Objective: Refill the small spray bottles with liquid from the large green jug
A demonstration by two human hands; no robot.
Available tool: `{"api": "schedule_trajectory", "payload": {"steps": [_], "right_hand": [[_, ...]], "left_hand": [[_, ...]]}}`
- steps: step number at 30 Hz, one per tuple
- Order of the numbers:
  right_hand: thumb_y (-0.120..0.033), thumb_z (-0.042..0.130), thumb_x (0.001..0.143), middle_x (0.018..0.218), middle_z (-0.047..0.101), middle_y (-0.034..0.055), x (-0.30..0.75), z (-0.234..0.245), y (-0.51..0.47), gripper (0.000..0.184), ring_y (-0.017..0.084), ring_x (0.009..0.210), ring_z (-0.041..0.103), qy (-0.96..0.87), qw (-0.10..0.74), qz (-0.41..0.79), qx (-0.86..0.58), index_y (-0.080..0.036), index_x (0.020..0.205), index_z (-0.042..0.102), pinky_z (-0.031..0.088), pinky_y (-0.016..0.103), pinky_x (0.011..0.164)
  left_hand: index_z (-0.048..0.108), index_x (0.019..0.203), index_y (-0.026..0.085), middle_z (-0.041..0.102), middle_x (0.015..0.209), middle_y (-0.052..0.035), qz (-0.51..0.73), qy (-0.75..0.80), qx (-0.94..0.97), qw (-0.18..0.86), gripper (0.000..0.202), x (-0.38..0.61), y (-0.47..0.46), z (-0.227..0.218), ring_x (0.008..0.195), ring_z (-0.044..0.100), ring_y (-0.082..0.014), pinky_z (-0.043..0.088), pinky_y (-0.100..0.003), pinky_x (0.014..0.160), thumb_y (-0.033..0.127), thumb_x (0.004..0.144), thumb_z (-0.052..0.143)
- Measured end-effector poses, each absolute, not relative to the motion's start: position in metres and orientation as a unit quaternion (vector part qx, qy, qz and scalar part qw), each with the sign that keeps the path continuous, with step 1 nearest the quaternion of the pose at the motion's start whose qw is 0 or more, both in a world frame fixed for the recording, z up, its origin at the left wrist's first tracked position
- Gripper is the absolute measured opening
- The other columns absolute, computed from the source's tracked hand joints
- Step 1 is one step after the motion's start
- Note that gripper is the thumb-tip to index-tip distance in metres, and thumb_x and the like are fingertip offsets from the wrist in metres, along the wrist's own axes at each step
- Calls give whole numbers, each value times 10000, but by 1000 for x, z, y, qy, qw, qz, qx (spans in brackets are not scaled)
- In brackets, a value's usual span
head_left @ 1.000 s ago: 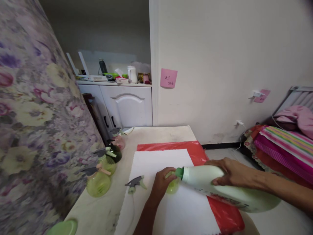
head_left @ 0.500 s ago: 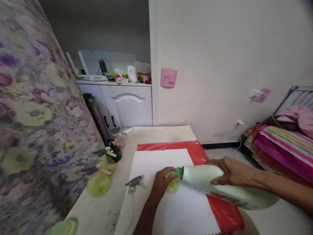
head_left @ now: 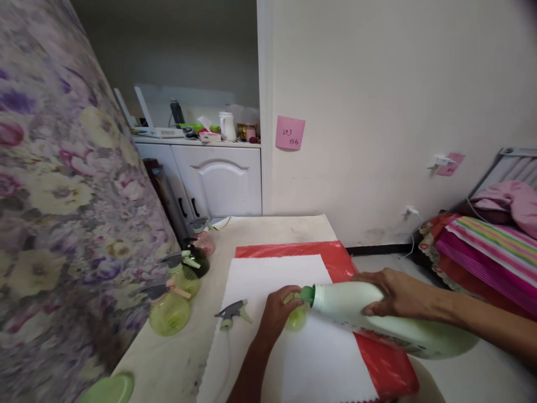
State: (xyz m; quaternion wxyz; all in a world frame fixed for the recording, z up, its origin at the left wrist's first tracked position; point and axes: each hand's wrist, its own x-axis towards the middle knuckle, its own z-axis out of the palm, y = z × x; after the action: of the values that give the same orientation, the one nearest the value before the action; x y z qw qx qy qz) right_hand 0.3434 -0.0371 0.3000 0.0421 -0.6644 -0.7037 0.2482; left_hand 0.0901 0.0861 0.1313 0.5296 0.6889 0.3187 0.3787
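Pale wall (head_left: 356, 112), pink note (head_left: 290, 133) reading "243", tilted green bottle (head_left: 398, 331)

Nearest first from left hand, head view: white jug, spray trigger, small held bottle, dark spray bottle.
1. Small held bottle: in left hand.
2. Spray trigger: left, on white sheet.
3. Dark spray bottle: farther left, on table.
4. White jug: on the cabinet.

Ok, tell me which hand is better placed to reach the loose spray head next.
Probably the left hand: it is nearer the spray head on the white sheet, though it holds the small bottle. The right hand is farther off, gripping the large bottle.
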Motion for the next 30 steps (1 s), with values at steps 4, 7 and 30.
{"api": "schedule_trajectory", "payload": {"steps": [4,7,30], "right_hand": [[-407,667,740,896,734,7,346,298,-37,325,220,777,671,-709,56,267,-651,-266,1033,648,478,280,691],[-411,673,738,895,729,8,346,298,-38,328,223,784,669,-707,57,265,-653,-272,1034,643,480,281,694],[-402,681,705,915,749,9,345,300,-37,429,231,788,677,-696,56,266,-665,-274,1113,658,487,279,711]], "left_hand": [[734,924,194,751,973,-37,382,323,686,528,214,90,86,130,968,654,-251,472,-321,885,247,726,674],[737,918,194,752,967,-37,380,324,687,528,209,90,86,130,966,654,-253,471,-322,888,247,725,677],[732,920,193,744,948,-39,372,319,687,536,205,90,85,137,938,651,-246,470,-317,866,252,740,653]]}}
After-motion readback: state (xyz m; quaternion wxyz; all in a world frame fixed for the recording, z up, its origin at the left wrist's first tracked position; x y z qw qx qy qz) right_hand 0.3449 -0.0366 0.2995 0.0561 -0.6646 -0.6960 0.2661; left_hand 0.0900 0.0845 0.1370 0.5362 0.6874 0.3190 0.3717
